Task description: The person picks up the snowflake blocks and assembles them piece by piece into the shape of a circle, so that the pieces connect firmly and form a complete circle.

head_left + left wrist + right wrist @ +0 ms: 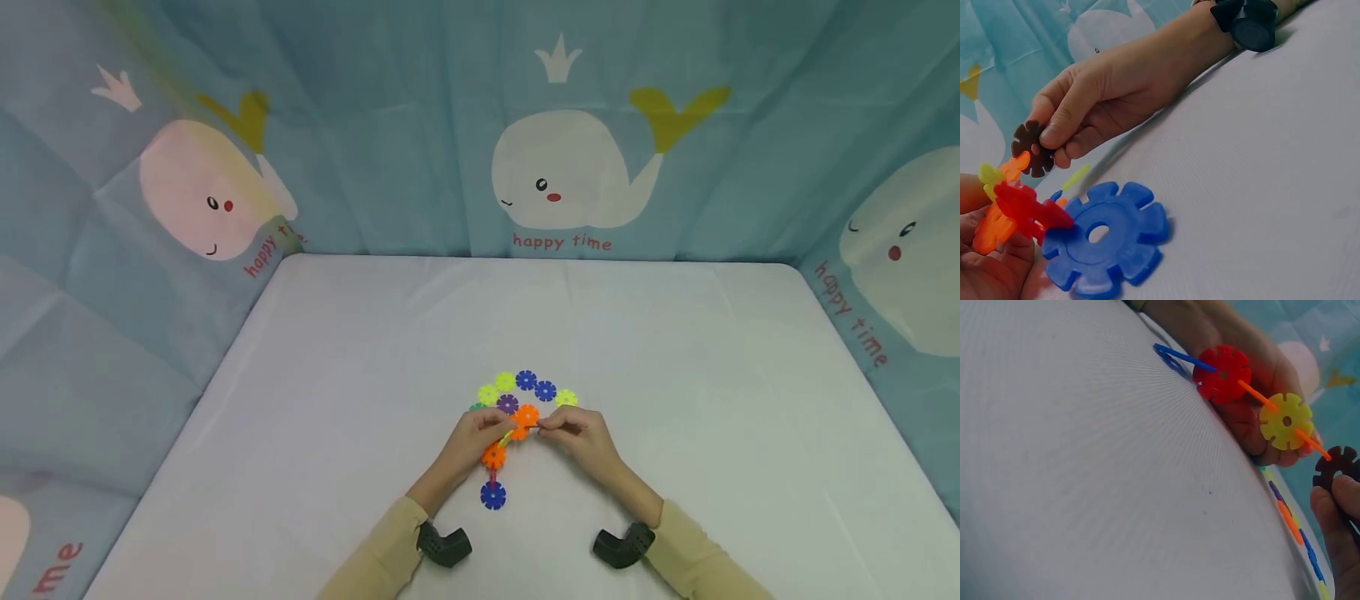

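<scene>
A short chain of interlocking plastic discs runs between the hands: a blue disc, a red disc, an orange disc, a yellow disc and another orange disc. My left hand holds the chain near the yellow disc, its fingers partly hidden behind the pieces. Between thumb and fingers my right hand pinches a dark brown disc. The brown disc meets the edge of the upper orange disc; how deeply its slot sits there cannot be told.
Loose discs lie on the white table just beyond the hands: purple, blue, yellow, orange and a partly covered green one. A blue whale-print curtain surrounds the table. Both wrists wear black devices.
</scene>
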Available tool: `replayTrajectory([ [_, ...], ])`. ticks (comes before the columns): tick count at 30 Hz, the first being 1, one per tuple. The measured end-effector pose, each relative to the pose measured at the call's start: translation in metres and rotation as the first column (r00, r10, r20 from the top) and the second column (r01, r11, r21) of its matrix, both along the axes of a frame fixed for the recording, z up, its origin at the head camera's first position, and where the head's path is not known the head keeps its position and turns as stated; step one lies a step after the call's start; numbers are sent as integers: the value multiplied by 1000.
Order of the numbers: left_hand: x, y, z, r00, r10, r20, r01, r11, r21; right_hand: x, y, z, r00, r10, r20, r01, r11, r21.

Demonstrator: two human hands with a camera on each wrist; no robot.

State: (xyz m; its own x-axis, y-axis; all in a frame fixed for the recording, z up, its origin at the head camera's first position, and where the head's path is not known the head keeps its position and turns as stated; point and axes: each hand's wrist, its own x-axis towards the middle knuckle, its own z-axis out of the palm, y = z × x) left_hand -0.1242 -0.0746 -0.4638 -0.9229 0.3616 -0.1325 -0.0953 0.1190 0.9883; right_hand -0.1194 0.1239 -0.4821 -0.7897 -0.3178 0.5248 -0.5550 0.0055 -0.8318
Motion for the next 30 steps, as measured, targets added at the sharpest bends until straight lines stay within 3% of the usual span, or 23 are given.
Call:
replayTrajectory([
  [3,0,0,0,1000,-2,4,2,1000,-9,-1,0,0,999,-7,-37,7,1000,12],
  [6,0,0,0,1000,-12,9,12,1000,0,-1,-1,0,989,-29,-143,36,998,48],
  [11,0,0,-1,1000,-21,-2,21,1000,16,-2,-3,5,943,-40,-332,77,992,101],
  [16,3,1,1,999,-32,-26,32,999,1,0,-5,10,913,-8,-408,65,990,127],
  [20,4,4,3,999,-18,-37,18,1000,1,1,-5,11,916,-8,-401,64,990,127],
  [23,4,5,1,1000,-3,-28,4,1000,13,0,-5,10,939,-40,-342,80,991,103],
  [30,-4,1,-26,1000,-13,9,12,1000,14,2,-6,5,983,-71,-169,79,996,39],
])
